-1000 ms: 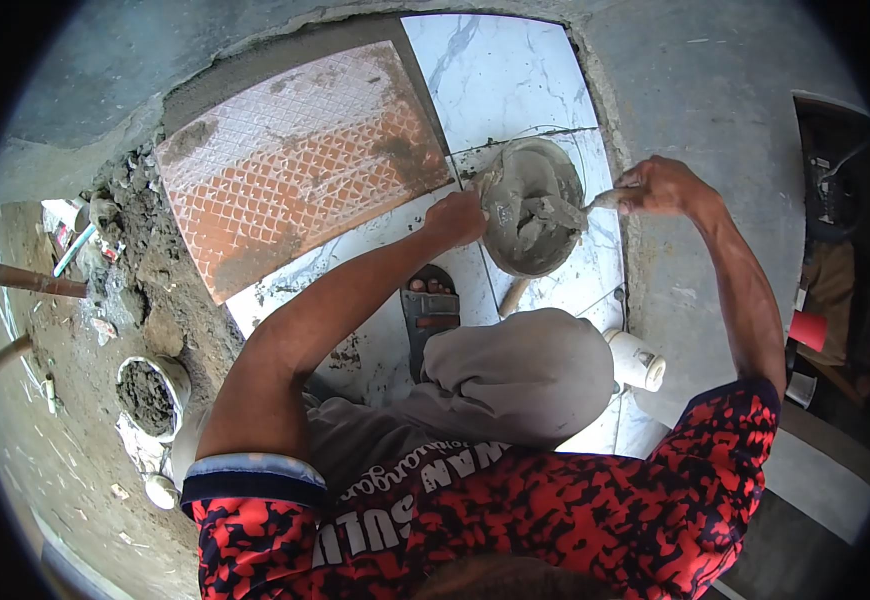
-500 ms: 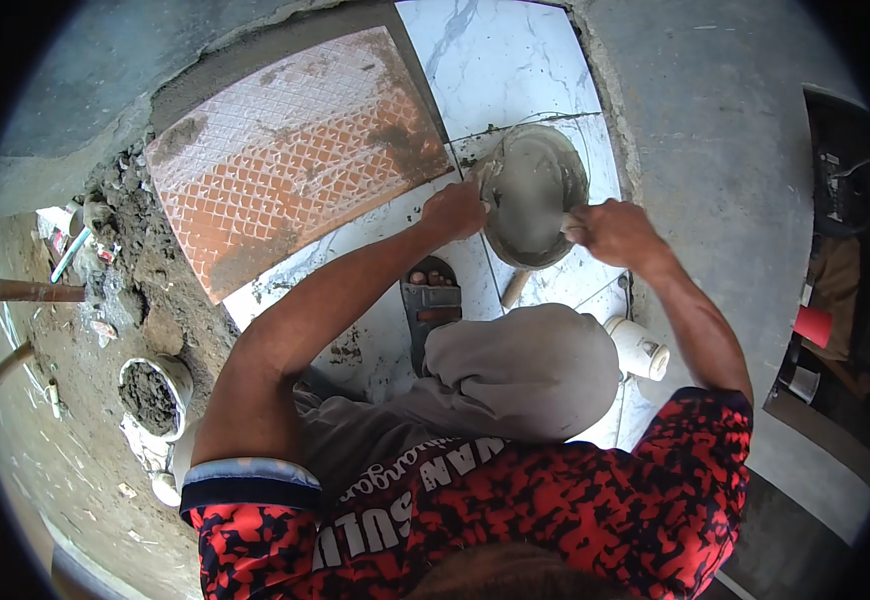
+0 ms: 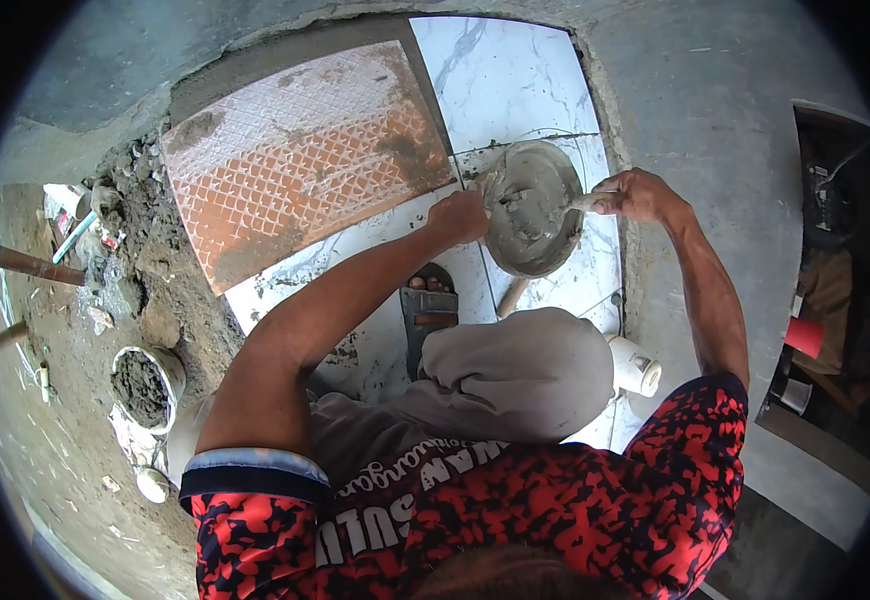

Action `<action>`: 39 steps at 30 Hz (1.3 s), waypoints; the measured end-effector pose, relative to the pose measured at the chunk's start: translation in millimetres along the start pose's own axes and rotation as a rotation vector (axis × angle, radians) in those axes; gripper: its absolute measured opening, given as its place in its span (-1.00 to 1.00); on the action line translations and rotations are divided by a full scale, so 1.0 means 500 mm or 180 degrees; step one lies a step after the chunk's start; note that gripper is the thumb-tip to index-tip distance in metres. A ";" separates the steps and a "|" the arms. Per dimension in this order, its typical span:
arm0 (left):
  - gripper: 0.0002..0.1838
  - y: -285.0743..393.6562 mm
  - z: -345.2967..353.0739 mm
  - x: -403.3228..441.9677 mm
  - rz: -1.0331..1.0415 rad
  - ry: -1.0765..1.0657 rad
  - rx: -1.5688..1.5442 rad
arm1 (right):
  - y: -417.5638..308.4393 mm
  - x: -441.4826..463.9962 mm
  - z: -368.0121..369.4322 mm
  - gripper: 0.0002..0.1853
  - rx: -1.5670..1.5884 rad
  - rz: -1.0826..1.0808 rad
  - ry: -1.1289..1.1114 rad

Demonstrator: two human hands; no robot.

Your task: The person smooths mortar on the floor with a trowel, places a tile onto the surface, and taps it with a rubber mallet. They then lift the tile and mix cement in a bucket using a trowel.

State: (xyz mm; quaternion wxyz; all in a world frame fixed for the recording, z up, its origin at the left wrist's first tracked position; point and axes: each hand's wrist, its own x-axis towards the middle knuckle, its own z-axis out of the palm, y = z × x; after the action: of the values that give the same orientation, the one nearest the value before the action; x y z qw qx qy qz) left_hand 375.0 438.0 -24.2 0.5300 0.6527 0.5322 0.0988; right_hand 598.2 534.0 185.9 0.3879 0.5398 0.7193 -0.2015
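A round bucket [image 3: 520,262] of wet grey cement paste [image 3: 540,215] stands on the white marbled tiles. My left hand [image 3: 460,215] is closed on its left rim. In my right hand [image 3: 645,195] is a short trowel-like tool [image 3: 587,202], smeared with paste; its tip reaches over the right rim to the paste, and its blade is mostly hidden. The paste is lumpy and ridged. A wooden handle [image 3: 513,297] pokes out from under the bucket's near side. Left of the bucket a large tile [image 3: 305,165] lies with its orange ridged back up, partly coated white.
Marbled tiles [image 3: 505,75] cover the floor strip ahead. My sandalled foot [image 3: 429,305] rests close to the bucket. A white container [image 3: 635,367] lies by my knee. At left are rubble [image 3: 160,240] and a pail of dark mortar [image 3: 173,375]. A red cup [image 3: 804,337] sits far right.
My right hand has moved right and slightly up, drawing the tool toward the bucket's right rim. The paste has gone from smooth to churned. My left hand keeps its hold on the rim.
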 end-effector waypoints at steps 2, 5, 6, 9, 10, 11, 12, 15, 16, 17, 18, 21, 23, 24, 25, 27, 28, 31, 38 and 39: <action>-0.24 0.002 -0.004 -0.001 -0.0017 -0.0044 0.0045 | -0.024 -0.042 -0.024 -0.51 -0.0043 0.0125 0.0081; -0.22 0.004 -0.008 -0.001 -0.0019 -0.0086 0.0051 | -0.045 -0.115 -0.043 -0.54 -0.0271 0.0114 0.0262; -0.22 0.002 -0.006 -0.002 -0.0015 -0.0086 0.0021 | -0.049 -0.136 -0.045 -0.57 -0.0444 -0.0035 0.0363; -0.54 -0.005 0.008 0.003 0.0050 0.0238 0.0020 | -0.076 -0.184 -0.052 -0.59 -0.0926 0.0046 0.0235; -0.54 -0.005 0.008 0.001 0.0047 0.0205 0.0025 | -0.087 -0.194 -0.042 -0.59 -0.0902 0.0053 0.0213; -0.55 -0.003 0.004 -0.001 0.0010 0.0168 -0.0009 | -0.101 -0.201 -0.031 -0.61 -0.1111 0.0015 0.0232; -0.55 -0.001 -0.001 -0.003 -0.0027 0.0141 -0.0049 | -0.114 -0.204 -0.025 -0.63 -0.1329 -0.0026 0.0256; -0.55 -0.005 0.000 0.000 0.0015 0.0111 -0.0123 | -0.128 -0.169 0.050 -0.68 -0.1817 -0.0081 0.0351; -0.55 -0.006 -0.001 0.001 0.0013 0.0108 -0.0121 | -0.120 -0.139 0.085 -0.71 -0.1907 -0.0171 0.0400; -0.55 -0.005 -0.001 0.002 0.0006 0.0097 -0.0099 | -0.109 -0.105 0.116 -0.72 -0.2002 -0.0256 0.0446; -0.55 -0.004 0.001 0.003 0.0001 0.0077 -0.0074 | -0.108 -0.074 0.138 -0.72 -0.1995 -0.0248 0.0439; -0.56 0.000 0.007 -0.003 0.0028 0.0369 -0.0075 | -0.132 0.015 0.125 -0.72 -0.2220 -0.0244 0.0155; -0.56 0.003 -0.006 -0.011 0.0020 0.0223 -0.0069 | -0.151 0.021 0.066 -0.79 -0.2106 -0.0078 -0.0106; -0.56 0.009 -0.015 -0.014 0.0038 0.0102 -0.0054 | -0.144 0.025 0.046 -0.79 -0.2110 -0.0064 -0.0105; -0.56 0.007 -0.010 -0.009 0.0051 0.0126 -0.0052 | -0.133 0.031 0.023 -0.76 -0.2040 -0.0203 0.0046; -0.55 -0.009 0.012 0.005 0.0063 0.0285 -0.0083 | -0.119 0.018 -0.022 -0.71 -0.2010 -0.0373 0.0189; -0.55 -0.011 0.010 0.001 0.0038 0.0282 -0.0102 | -0.112 -0.002 -0.043 -0.66 -0.1820 -0.0340 0.0295; -0.52 -0.002 0.003 -0.005 0.0195 0.0241 -0.0025 | -0.105 -0.077 -0.102 -0.58 -0.1467 -0.0150 0.0329; -0.53 -0.001 0.002 -0.007 0.0067 0.0310 -0.0016 | -0.138 -0.158 -0.079 -0.64 -0.1356 -0.0349 0.0048; -0.54 0.002 -0.001 -0.009 0.0080 0.0263 -0.0016 | -0.151 -0.155 -0.058 -0.64 -0.1358 -0.0357 0.0041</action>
State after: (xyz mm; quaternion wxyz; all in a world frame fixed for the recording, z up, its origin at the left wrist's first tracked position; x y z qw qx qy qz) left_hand 373.5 434.9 -21.1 0.5079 0.6534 0.5452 0.1337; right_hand 526.8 481.3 254.2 0.4770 0.4059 0.7770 -0.0626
